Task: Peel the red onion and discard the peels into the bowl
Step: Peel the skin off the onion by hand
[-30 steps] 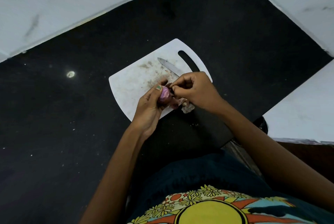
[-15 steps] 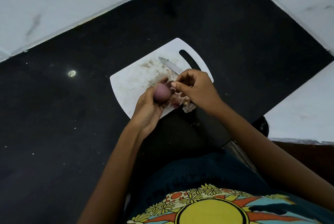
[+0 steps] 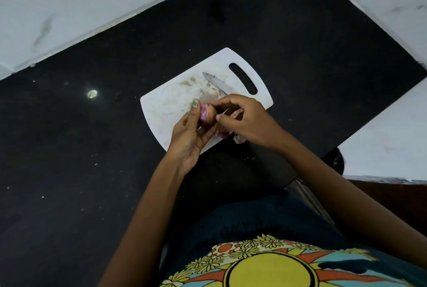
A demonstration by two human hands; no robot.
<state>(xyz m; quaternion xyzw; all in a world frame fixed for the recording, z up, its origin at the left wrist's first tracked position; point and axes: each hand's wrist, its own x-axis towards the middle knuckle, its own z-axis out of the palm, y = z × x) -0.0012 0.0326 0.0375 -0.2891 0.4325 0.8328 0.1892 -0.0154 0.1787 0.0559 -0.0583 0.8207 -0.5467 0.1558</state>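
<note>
Hands (image 3: 221, 124) peel onion (image 3: 206, 116) over black counter (image 3: 80, 148).

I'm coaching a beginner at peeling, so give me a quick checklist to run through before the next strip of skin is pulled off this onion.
1. Left hand has a firm grip on the red onion: ok.
2. Right hand pinching at the onion's skin: ok.
3. Knife lying on the cutting board, away from the fingers: ok.
4. Loose peels gathered at the board's near edge: ok.
5. Bowl for the peels within reach: cannot tell, none in view.
</note>
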